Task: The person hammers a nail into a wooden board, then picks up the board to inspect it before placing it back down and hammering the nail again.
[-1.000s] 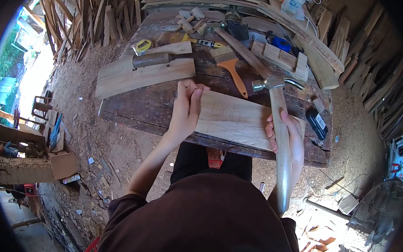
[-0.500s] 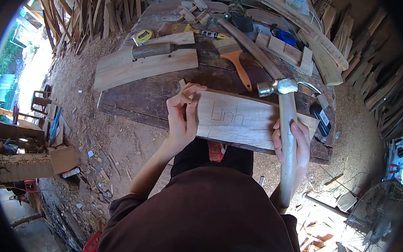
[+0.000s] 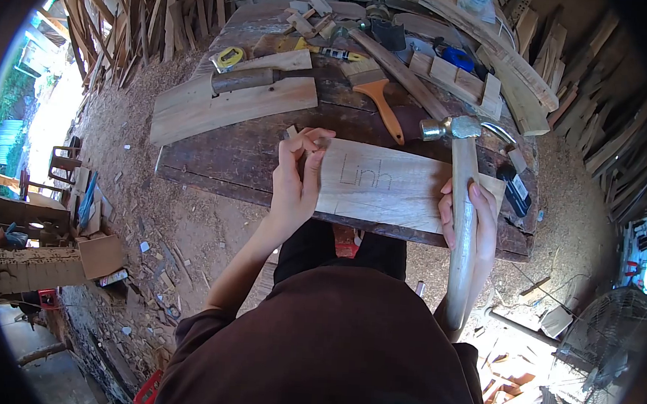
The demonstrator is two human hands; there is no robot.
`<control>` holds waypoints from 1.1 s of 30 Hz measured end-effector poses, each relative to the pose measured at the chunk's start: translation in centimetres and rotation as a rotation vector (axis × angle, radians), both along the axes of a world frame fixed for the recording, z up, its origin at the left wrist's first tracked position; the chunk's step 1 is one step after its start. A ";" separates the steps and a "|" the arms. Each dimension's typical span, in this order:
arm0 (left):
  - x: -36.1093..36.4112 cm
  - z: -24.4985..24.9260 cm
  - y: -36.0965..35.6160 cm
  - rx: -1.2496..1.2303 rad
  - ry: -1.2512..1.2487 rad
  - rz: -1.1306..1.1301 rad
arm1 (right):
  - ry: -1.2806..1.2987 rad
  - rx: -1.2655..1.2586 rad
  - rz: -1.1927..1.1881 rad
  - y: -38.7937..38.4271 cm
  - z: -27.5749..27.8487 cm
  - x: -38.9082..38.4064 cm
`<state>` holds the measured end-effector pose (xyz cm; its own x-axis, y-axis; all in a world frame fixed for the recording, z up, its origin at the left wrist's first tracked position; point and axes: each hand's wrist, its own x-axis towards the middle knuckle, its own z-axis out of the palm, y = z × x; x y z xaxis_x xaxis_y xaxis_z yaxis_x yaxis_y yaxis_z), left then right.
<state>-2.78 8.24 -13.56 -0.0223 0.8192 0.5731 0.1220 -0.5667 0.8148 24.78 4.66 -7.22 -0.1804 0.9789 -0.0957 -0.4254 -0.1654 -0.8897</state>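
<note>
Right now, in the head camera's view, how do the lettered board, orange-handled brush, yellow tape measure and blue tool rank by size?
Largest to smallest, as they look:
lettered board
orange-handled brush
yellow tape measure and blue tool: too alike to rank

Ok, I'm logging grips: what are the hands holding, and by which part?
The right hand holds the hammer by its handle, below the head. The left hand is at the left end of the board; whether it grips cannot be told.
</note>
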 end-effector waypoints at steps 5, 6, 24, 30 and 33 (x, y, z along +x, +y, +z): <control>0.0 0.8 0.1 -0.137 0.049 0.025 | -0.069 0.047 -0.023 0.7 -0.4 -0.3; -0.1 1.0 0.2 -0.208 0.056 0.019 | -0.096 0.046 -0.031 0.9 -0.7 -0.3; 1.5 4.2 -0.6 -0.334 0.342 -0.124 | -0.206 -0.007 -0.045 1.7 -1.0 -0.5; 1.8 3.8 -0.3 -0.221 0.391 -0.098 | -0.198 -0.034 -0.046 1.8 -0.8 -0.7; 1.7 3.5 -0.2 -0.183 0.418 -0.103 | -0.197 -0.039 -0.054 1.8 -0.8 -0.7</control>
